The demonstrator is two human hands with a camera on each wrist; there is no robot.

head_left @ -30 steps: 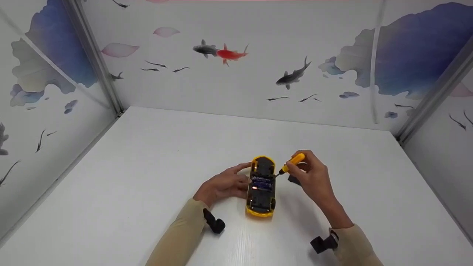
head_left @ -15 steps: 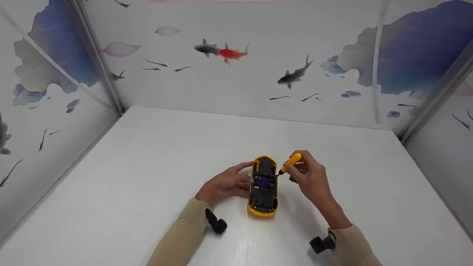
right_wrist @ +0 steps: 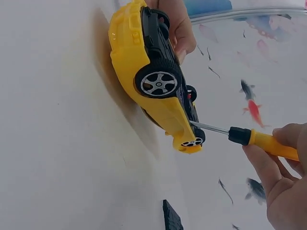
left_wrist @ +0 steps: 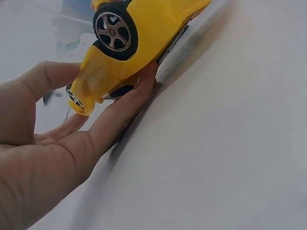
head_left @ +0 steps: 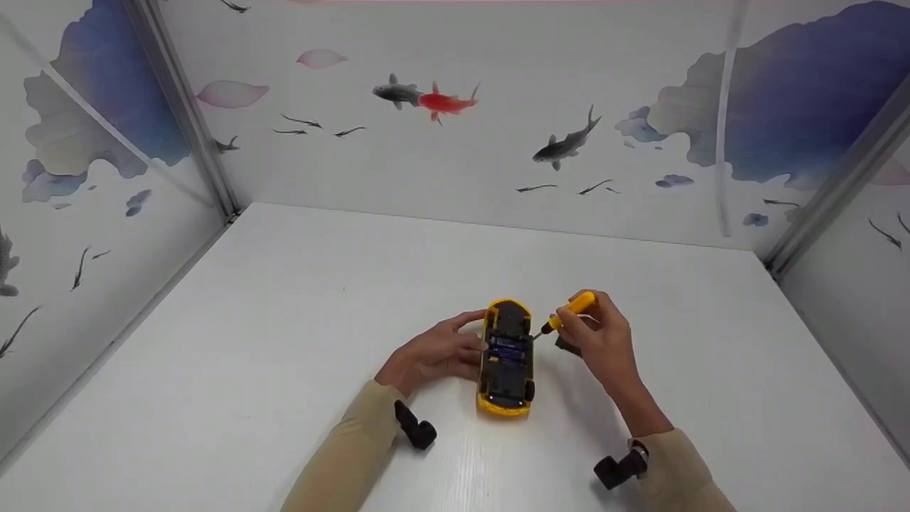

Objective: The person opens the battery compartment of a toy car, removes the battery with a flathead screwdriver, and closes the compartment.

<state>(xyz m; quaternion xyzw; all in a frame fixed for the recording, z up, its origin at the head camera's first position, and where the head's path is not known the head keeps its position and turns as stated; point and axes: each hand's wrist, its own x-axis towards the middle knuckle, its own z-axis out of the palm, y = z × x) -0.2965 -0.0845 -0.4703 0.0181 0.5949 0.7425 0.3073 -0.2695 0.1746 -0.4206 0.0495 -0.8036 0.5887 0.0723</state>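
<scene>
A yellow toy car (head_left: 503, 409) lies upside down, its black underside facing up. Dark blue batteries (head_left: 507, 350) show in an uncovered compartment in its middle. My left hand (head_left: 437, 353) holds the car from the left side; in the left wrist view its fingers and thumb grip the yellow body (left_wrist: 158, 24). With my right hand (head_left: 606, 345) I pinch a yellow-handled screwdriver (head_left: 574, 307). Its metal shaft (right_wrist: 211, 127) slants down to the car's right edge beside the compartment. In the right wrist view the tip meets the underside's edge; what it touches there is too small to tell.
A small black plate (head_left: 566, 346), partly under my right hand in the head view, lies on the white table (head_left: 341, 284) to the right of the car. White panels (head_left: 469, 171) painted with fish stand around the table's back and sides.
The screwdriver's handle swung slightly left, then back right and lower, while its tip stayed at the car's edge. A reddish bright spot below the batteries now looks dull yellow. My left hand keeps its grip.
</scene>
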